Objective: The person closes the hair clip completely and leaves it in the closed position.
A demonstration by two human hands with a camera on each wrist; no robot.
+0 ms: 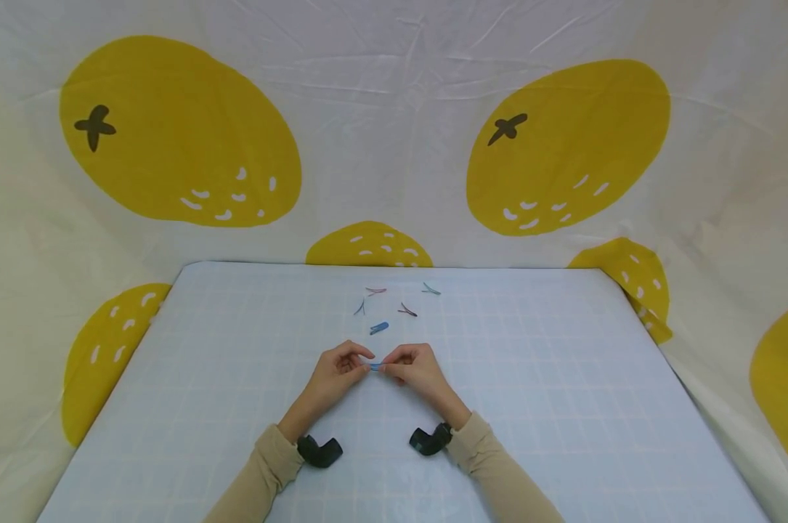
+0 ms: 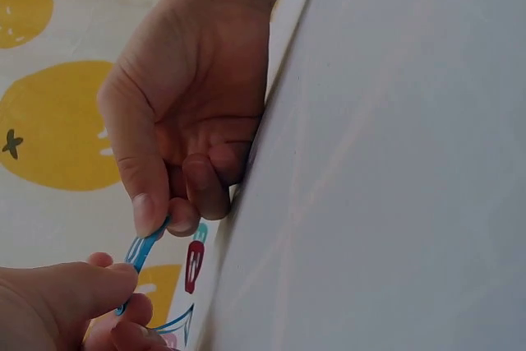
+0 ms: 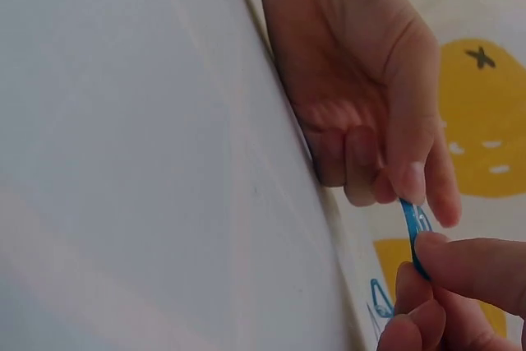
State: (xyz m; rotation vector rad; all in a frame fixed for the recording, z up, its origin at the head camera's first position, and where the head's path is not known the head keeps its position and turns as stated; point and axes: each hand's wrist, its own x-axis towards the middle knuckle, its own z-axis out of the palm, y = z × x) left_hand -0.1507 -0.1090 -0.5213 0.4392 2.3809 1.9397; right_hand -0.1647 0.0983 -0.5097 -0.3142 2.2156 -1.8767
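Between both hands is a blue snap hair clip (image 1: 375, 367), held just above the table in front of the person. My left hand (image 1: 336, 370) pinches one end with thumb and fingertips. The other end is pinched by my right hand (image 1: 421, 372). Both wrist views show the slim clip (image 2: 141, 254) bridging the two thumbs, its ends partly covered by fingertips. Just beyond the hands lies another blue hair clip (image 1: 379, 328). Farther back are a dark red clip (image 1: 407, 310), a thin bluish clip (image 1: 360, 307), a pink clip (image 1: 376, 291) and a green clip (image 1: 431, 289), their prongs spread apart.
The table (image 1: 191, 407) has a pale cover with a faint grid. Behind it hangs a white cloth (image 1: 380, 145) printed with large yellow fruit. A black wrist camera (image 1: 320, 452) is strapped to the left wrist, another camera (image 1: 431, 439) to the right.
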